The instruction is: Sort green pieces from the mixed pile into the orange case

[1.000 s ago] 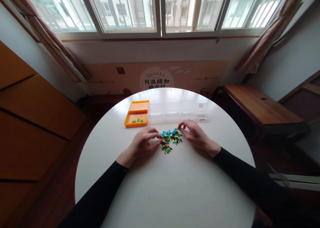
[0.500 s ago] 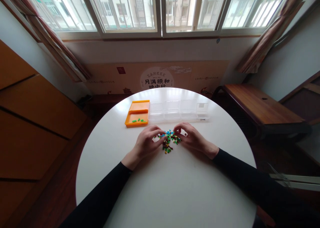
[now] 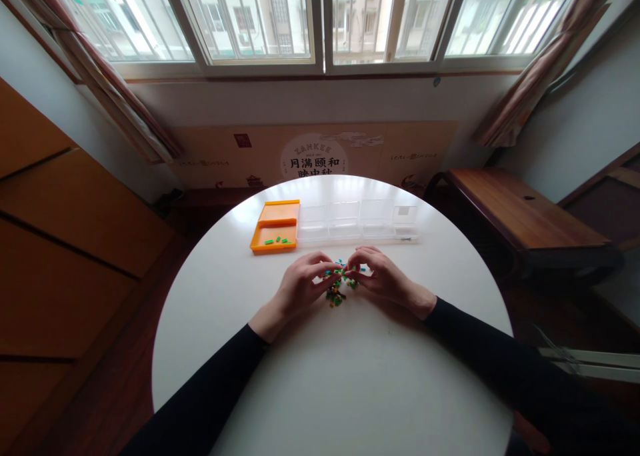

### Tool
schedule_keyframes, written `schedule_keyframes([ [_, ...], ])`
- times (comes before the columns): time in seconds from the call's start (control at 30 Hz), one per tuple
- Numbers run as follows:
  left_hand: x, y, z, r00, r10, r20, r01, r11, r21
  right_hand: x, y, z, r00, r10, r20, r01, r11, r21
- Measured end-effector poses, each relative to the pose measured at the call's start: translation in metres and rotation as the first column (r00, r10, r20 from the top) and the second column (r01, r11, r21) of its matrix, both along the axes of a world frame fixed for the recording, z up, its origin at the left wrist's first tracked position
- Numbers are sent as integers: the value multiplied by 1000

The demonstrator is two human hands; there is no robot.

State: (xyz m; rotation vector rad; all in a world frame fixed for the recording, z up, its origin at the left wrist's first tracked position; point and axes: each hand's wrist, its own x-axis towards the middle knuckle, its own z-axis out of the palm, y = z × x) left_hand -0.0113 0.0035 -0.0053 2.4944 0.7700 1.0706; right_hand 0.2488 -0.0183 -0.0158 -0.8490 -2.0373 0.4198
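Observation:
A small pile of tiny toy building bricks (image 3: 336, 299), green, brown, yellow and blue, lies on the white round table (image 3: 320, 383). Over its left side is my left hand (image 3: 307, 280), thumb and forefinger closed in a pinch. From the right, my right hand (image 3: 383, 279) reaches in with its fingers curled and pinched too. The fingertips of both hands come together above the pile. Whatever sits between them is too small to make out. Part of the pile is hidden under the fingers.
Beyond my left hand lies an orange open box (image 3: 257, 248) holding several green bricks (image 3: 279, 240). Right of it stands a clear plastic compartment box (image 3: 345, 233) with its lids raised. A wooden bench (image 3: 530, 206) is to the right, beyond the table.
My left hand has shifted right, over the pile. My right hand's fingertips have moved slightly lower, so both hands' fingertips now meet and cover more bricks.

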Motion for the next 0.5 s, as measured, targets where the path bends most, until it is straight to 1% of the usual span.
schedule_keyframes([
  [0.27, 2, -1, 2, 1000, -13, -16, 13, 1000, 19, 0, 2, -3, 1000, -2, 17, 2, 1000, -6],
  [0.5, 2, -1, 2, 1000, 11, -26, -10, 1000, 26, -1, -1, 3, 999, -7, 33, 8, 1000, -12],
])
